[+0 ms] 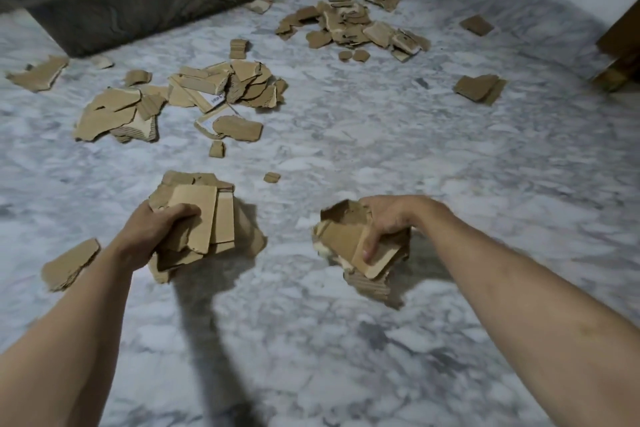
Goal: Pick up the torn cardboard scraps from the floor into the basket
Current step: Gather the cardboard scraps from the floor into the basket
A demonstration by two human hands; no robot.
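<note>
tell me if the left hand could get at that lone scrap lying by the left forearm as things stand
Probably not yet. The lone scrap lies bare on the floor beside the forearm, nothing covering it, but the left hand already has its grip full of a stack of scraps.

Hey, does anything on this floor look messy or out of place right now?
Yes. Torn cardboard scraps litter the marble floor: one heap at mid-left, another farther back, plus strays. The left hand and right hand each grip a bundle of scraps. No basket is in view.
</note>
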